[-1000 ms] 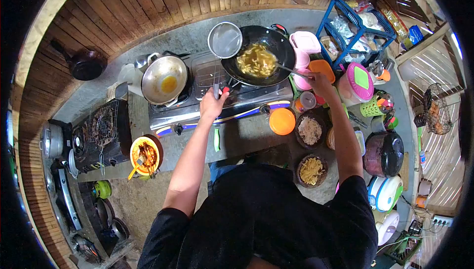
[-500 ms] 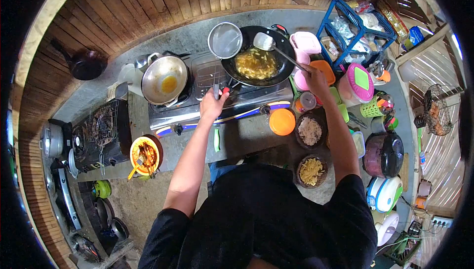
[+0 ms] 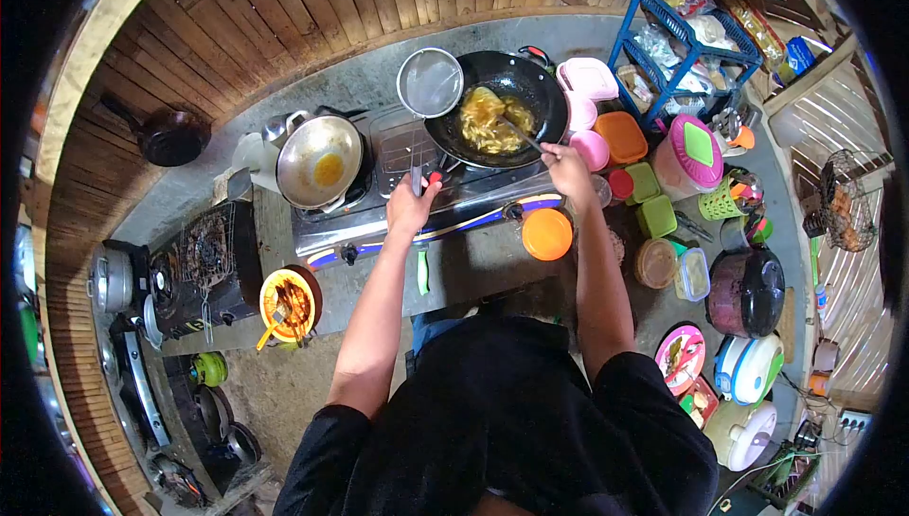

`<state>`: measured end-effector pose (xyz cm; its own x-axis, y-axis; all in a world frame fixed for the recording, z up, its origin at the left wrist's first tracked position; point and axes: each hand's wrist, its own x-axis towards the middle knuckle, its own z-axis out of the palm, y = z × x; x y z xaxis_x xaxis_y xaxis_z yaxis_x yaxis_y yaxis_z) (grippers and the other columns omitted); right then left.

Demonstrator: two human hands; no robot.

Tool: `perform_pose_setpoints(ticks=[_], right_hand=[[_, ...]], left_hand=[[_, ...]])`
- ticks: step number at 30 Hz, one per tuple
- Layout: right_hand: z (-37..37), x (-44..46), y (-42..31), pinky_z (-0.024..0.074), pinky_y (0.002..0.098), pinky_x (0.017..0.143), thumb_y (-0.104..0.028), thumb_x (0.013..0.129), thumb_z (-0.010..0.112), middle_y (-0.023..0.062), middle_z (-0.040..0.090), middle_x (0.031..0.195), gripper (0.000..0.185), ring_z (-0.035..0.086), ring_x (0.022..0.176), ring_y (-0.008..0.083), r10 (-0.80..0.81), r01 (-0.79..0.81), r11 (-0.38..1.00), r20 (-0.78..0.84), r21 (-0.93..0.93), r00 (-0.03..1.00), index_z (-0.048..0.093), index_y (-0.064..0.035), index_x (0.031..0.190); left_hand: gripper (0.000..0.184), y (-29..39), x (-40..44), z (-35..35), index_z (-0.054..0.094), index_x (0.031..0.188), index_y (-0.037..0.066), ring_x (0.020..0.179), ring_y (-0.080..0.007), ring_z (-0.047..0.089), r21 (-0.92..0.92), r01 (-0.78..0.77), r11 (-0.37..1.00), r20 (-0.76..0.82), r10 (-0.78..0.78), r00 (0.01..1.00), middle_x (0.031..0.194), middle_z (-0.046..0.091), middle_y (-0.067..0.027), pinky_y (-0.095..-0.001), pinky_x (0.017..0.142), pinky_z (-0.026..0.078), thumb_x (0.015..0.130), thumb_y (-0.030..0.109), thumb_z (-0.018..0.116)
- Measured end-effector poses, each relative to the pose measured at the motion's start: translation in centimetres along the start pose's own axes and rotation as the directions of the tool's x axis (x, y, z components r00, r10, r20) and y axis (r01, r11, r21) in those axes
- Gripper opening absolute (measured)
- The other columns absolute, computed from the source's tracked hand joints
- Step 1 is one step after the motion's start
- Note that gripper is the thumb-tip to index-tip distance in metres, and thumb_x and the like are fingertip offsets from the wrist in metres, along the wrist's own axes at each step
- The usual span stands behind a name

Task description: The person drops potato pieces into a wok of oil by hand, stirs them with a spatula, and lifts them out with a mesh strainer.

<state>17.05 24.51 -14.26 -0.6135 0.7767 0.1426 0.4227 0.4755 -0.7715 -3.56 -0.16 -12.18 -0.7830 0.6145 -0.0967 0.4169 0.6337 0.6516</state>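
Observation:
My left hand is closed around the handle of a round mesh strainer, whose basket is raised beside the left rim of a black wok. In my right hand is the handle of a spatula; its head is down in the wok among pale yellow pieces in brownish liquid. The wok stands on the right side of a gas stove. A metal pan with a little yellow oil sits on the stove's left side.
An orange lid lies near the stove's front right. Pink and green containers and a blue rack stand to the right. At the left are an orange bowl with sauce and a black grill stove. A green-handled knife lies in front.
The spatula head was lifted at the wok's back and is now down in the food. My right hand has moved left and toward me, and the view has shifted slightly.

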Motion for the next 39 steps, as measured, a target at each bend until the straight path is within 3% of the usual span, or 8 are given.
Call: perform_pose_setpoints(ticks=[9,11,17,23,25,33,35,39], right_hand=[[-4.0,-2.9,-1.0,0.0495,0.0332,0.075,-0.014,0.089,0.062,0.0213,0.069,0.093,0.029,0.067,0.081,0.0241,-0.121,0.101,0.982,0.121,0.160,0.985,0.066,-0.0058,0.116],[-6.5,-3.2,-2.6,0.0494,0.0351,0.072,-0.015,0.090,0.059,0.0220,0.067,0.089,0.031,0.067,0.079,0.0251,-0.065,0.060,0.998,0.136,0.034,0.989,0.064,-0.0054,0.119],[-8.9,-1.7,-2.9,0.0504,0.0468,0.071,-0.017,0.088,0.057,0.0221,0.066,0.091,0.024,0.064,0.083,0.0376,-0.342,0.276,0.888,-0.128,-0.368,0.931,0.066,-0.0047,0.107],[-9.4,-1.3,-3.1,0.0519,0.0500,0.070,-0.017,0.087,0.057,0.0186,0.067,0.083,0.020,0.066,0.080,0.0378,-0.247,0.137,0.798,-0.111,-0.586,0.963,0.067,-0.0071,0.101],[-9.6,-0.8,-2.7,0.0487,0.0516,0.074,-0.019,0.090,0.056,0.0220,0.066,0.088,0.026,0.064,0.085,0.0399,-0.033,0.078,0.770,0.083,-0.633,0.996,0.065,-0.0097,0.112],[-8.8,-1.8,-1.6,0.0517,0.0453,0.074,-0.018,0.088,0.058,0.0217,0.067,0.086,0.024,0.066,0.082,0.0368,-0.229,0.282,0.933,0.233,-0.224,0.945,0.068,-0.0044,0.104],[-7.8,-1.8,-0.6,0.0514,0.0441,0.075,-0.019,0.088,0.058,0.0219,0.067,0.089,0.026,0.066,0.084,0.0365,-0.259,0.288,0.952,0.236,-0.102,0.937,0.068,-0.0046,0.108],[-6.8,-1.8,-0.9,0.0513,0.0431,0.076,-0.019,0.090,0.057,0.0215,0.067,0.094,0.029,0.066,0.086,0.0367,-0.168,0.184,0.979,0.170,-0.083,0.971,0.066,-0.0049,0.113]], left_hand=[[0.040,-1.0,0.7,0.8,0.061,0.094,0.010,0.089,-0.0370,0.066,-0.058,0.042,0.997,0.026,-0.040,0.999,0.089,0.069,-0.0184,-0.0450,0.078,0.050,0.080,0.045,0.072],[0.040,-1.5,0.9,1.3,0.059,0.090,0.009,0.061,-0.0235,0.069,-0.002,-0.039,0.999,-0.062,0.039,0.997,0.065,0.067,-0.0108,-0.0369,0.064,0.052,0.079,0.044,0.075],[0.039,-1.6,0.9,1.3,0.059,0.091,0.010,0.060,-0.0237,0.069,0.031,-0.048,0.998,-0.069,0.050,0.996,0.064,0.066,-0.0106,-0.0372,0.065,0.052,0.079,0.044,0.074],[0.039,-1.6,0.9,1.3,0.059,0.090,0.009,0.060,-0.0234,0.069,0.031,-0.054,0.998,-0.075,0.056,0.996,0.066,0.067,-0.0112,-0.0375,0.065,0.052,0.079,0.043,0.074],[0.039,-1.2,0.8,0.9,0.060,0.092,0.010,0.074,-0.0310,0.067,-0.010,-0.013,1.000,-0.029,0.012,0.999,0.077,0.068,-0.0150,-0.0419,0.071,0.051,0.080,0.045,0.072],[0.040,-1.2,0.8,0.8,0.061,0.093,0.009,0.088,-0.0383,0.066,-0.065,0.034,0.997,0.027,-0.032,0.999,0.088,0.069,-0.0190,-0.0458,0.077,0.050,0.080,0.046,0.072],[0.040,-2.3,1.2,1.6,0.058,0.091,0.008,0.059,-0.0240,0.069,0.001,-0.081,0.997,-0.068,0.080,0.994,0.067,0.067,-0.0123,-0.0364,0.062,0.052,0.080,0.043,0.073],[0.040,-1.5,0.9,1.1,0.058,0.092,0.008,0.059,-0.0244,0.069,-0.014,-0.057,0.998,-0.061,0.056,0.997,0.068,0.067,-0.0127,-0.0365,0.062,0.052,0.080,0.043,0.073]])
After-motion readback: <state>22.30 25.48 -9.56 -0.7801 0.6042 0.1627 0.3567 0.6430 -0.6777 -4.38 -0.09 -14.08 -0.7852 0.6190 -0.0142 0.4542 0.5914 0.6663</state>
